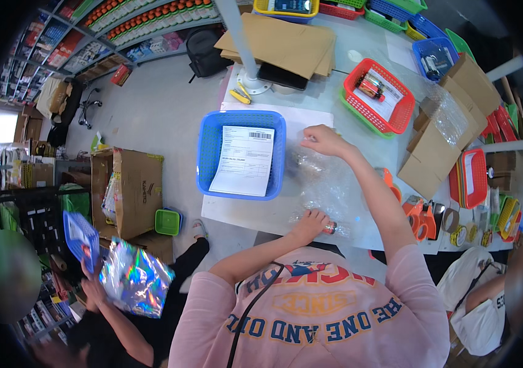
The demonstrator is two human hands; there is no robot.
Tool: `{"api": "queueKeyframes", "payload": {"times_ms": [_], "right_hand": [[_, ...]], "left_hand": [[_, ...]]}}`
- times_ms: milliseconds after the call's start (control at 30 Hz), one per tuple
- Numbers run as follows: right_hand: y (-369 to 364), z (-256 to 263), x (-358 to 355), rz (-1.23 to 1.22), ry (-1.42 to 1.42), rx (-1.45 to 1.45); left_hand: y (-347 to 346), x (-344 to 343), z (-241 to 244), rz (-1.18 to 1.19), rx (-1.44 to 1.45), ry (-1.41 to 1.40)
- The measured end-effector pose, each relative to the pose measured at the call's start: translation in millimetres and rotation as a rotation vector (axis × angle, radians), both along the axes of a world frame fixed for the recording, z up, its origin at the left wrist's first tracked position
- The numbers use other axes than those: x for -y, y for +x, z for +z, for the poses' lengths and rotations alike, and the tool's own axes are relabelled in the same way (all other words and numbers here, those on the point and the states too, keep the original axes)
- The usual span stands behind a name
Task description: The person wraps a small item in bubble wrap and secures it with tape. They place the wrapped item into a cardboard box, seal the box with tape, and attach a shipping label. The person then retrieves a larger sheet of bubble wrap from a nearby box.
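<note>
My left hand [310,226] is closed around a small bottle [330,227], whose end shows beyond the fingers, at the near end of a sheet of clear bubble wrap [321,193]. Farther up the table my right hand [320,140] has its fingers pinched at the far part of the same wrap; the fingertips seem to grip its edge. To the left of both hands stands a blue plastic basket [281,158] with a printed paper sheet [243,161] in it.
A red basket [409,99] with a bottle and paper stands back right, near opened cardboard [427,161]. Orange tape dispensers [420,218] lie at right. Back left are a yellow cutter [240,95], a white post [238,41] and brown cardboard sheets [284,41]. Co-workers are at both sides.
</note>
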State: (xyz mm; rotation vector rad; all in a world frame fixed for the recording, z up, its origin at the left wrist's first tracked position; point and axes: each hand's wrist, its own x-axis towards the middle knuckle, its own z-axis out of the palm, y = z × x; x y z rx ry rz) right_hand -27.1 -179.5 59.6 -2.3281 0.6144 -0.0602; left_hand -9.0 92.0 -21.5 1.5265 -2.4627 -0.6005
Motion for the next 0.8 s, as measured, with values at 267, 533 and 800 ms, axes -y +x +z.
{"api": "queueKeyframes", "payload": {"times_ms": [267, 533, 800], "right_hand": [[-10.2, -15.9, -57.8, -0.216, -0.285, -0.379], [30.0, -6.7, -19.1, -0.259, -0.198, -0.585], [15.1, -45.3, -4.9, -0.512, -0.009, -0.161]], "left_hand": [[1.2, 2.6, -3.8, 0.031, -0.068, -0.056], [-3.3, -1.9, -9.1, 0.104, -0.007, -0.211], [11.5, -4.7, -10.2, 0.098, -0.018, -0.195]]}}
